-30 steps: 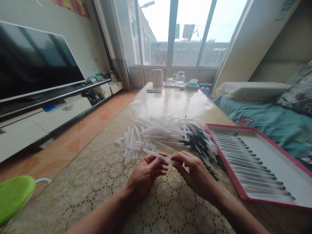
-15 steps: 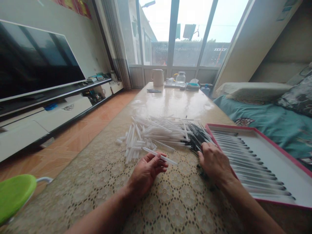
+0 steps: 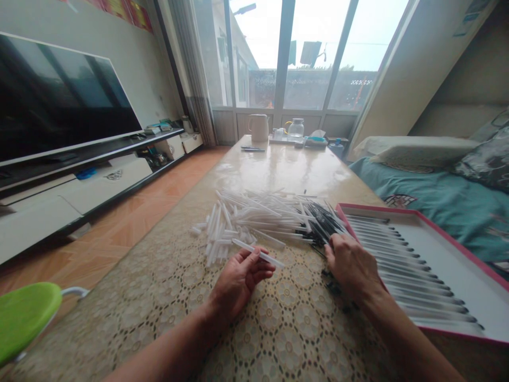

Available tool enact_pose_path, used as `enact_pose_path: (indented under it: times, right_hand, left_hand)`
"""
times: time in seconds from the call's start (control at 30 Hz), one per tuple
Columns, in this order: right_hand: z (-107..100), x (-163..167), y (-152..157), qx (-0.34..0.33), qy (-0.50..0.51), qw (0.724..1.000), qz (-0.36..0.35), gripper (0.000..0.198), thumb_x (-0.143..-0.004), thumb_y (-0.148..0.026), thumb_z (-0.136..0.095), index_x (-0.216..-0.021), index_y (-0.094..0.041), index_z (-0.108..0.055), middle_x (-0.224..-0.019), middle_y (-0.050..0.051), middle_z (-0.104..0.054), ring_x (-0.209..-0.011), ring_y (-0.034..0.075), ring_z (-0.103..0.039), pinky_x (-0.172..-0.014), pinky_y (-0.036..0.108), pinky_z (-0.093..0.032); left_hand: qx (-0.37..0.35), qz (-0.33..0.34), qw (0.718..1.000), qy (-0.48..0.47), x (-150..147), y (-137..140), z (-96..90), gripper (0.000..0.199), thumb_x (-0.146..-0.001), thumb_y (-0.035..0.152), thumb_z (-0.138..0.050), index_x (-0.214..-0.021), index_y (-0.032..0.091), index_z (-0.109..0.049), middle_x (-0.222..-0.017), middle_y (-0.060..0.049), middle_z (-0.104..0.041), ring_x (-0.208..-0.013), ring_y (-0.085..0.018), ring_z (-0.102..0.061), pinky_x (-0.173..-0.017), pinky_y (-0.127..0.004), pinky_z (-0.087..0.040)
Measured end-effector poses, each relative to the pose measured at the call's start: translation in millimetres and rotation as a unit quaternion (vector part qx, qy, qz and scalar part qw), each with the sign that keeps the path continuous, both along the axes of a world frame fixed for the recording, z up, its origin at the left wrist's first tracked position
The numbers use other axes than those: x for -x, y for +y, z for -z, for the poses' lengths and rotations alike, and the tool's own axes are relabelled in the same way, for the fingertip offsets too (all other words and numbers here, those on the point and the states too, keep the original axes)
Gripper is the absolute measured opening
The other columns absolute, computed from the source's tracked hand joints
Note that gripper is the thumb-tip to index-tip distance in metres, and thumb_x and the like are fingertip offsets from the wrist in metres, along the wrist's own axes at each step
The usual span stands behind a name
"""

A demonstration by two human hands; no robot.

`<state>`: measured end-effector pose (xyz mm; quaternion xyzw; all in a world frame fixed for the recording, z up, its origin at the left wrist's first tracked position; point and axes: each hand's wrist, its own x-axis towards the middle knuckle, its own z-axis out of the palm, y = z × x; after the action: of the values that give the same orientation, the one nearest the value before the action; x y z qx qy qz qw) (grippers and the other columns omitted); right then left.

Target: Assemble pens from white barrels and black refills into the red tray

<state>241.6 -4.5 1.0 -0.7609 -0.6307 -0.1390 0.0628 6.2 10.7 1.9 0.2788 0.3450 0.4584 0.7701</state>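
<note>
Between the thumb and fingers of my left hand lies a white pen barrel, slanting down to the right. My right hand is bent over the near end of a heap of dark pen refills. Its fingers are curled together and the tips are hidden, so what they grip is not visible. A loose pile of white pen barrels spreads beyond my left hand, with short white pen caps at its near left side. Small black pieces lie beneath my right wrist.
At right, a pink-edged box holds a row of assembled pens. A beige jug, a glass pitcher and a tissue pack stand at the table's far end. A green stool is at lower left.
Both hands stay almost where they were. The white barrel in my left hand has shifted very slightly; my right hand remains at the refills.
</note>
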Motion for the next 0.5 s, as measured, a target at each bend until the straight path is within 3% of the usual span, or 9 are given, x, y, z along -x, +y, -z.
enact_pose_path:
  times: [0.23, 0.5]
  right_hand:
    - [-18, -5, -7, -0.014, -0.003, 0.998, 0.057, 0.017, -0.086, -0.03, -0.048, -0.077, -0.022, -0.06, -0.082, 0.004, -0.067, -0.07, 0.02, -0.062, -0.052, 0.026, -0.029]
    - [-44, -4, -15, -0.049, -0.012, 0.994, 0.101, 0.022, -0.088, -0.035, -0.047, -0.089, -0.024, -0.066, -0.083, 0.003, -0.069, -0.063, 0.019, -0.062, -0.048, 0.027, -0.021]
  left_hand:
    - [-0.012, -0.036, 0.999, 0.003, 3, -2, -0.3, 0.005, -0.084, 0.013, -0.055, -0.084, 0.01, -0.058, -0.068, -0.007, -0.069, -0.062, -0.014, -0.068, -0.06, -0.023, -0.055]
    - [-0.009, -0.077, 0.997, 0.005, 3, 2, -1.4, 0.004, -0.087, 0.013, -0.05, -0.085, 0.012, -0.054, -0.071, -0.009, -0.071, -0.064, -0.015, -0.069, -0.063, -0.024, -0.055]
